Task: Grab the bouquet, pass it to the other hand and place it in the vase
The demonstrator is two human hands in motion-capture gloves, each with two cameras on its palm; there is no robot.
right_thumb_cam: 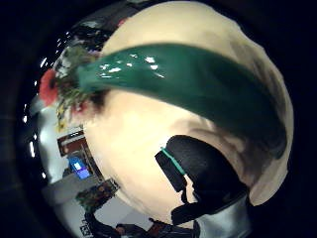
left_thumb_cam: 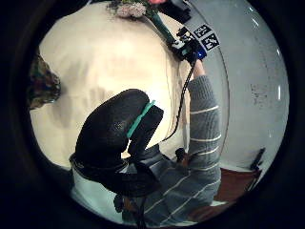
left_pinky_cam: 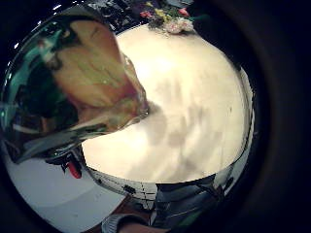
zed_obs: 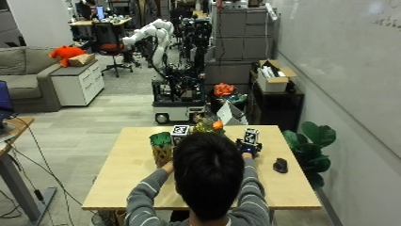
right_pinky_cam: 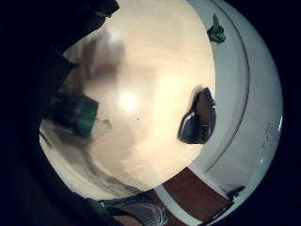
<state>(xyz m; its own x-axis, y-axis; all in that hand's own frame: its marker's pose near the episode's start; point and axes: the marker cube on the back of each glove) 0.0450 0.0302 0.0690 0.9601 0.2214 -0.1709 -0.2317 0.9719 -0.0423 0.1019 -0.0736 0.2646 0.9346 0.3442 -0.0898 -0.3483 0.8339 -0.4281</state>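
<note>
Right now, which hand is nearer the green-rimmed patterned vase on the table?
Left. The left hand is right beside the green-rimmed patterned vase; the right hand is further off on the person's other side, holding the green-stemmed bouquet.

We were in a robotics lab laid out like an open-plan office. Beyond the far edge of our light wooden table (zed_obs: pixel 125 183) a white robot arm (zed_obs: pixel 149 34) rose from a wheeled cart (zed_obs: pixel 179 110) packed with dark equipment, and tall grey cabinets (zed_obs: pixel 241 42) stood behind it. A large whiteboard (zed_obs: pixel 351 70) covered the right wall, with an open cardboard box (zed_obs: pixel 272 75) on a dark shelf unit below it. On the far left we saw a grey sofa (zed_obs: pixel 19 80), white drawers (zed_obs: pixel 78 82), an orange plush toy (zed_obs: pixel 66 52), and a red office chair (zed_obs: pixel 113 49) at a desk.
</note>
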